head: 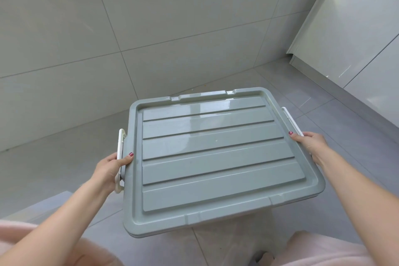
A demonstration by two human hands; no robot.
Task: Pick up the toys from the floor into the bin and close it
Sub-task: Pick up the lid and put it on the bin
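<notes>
The bin [146, 234] sits under a grey-green lid [216, 157] that covers it fully, so only a thin strip of its rim shows below the lid's near edge. The lid has a raised centre panel crossed by 5 dark grooves, and a shallow channel runs round its border. The whole thing is seen from above, in front of the person and over the floor [323, 103]; whether it rests on the floor or is carried cannot be told, since its base is hidden.

A white latch handle [120, 142] stands at the lid's left side and another white latch handle [290, 119] at its right side. The left hand [113, 168] grasps the left handle, thumb lying on the lid's rim and fingers wrapped round the white bar. The right hand [311, 143] holds the right edge just below the other handle, thumb on top of the rim, the fingers tucked under and out of sight.

Pale pink clothing [323, 250] fills the lower corners. Beyond the bin, large grey tiles cover the wall [151, 17], and a glossy white cabinet [356, 28] stands at the right.
</notes>
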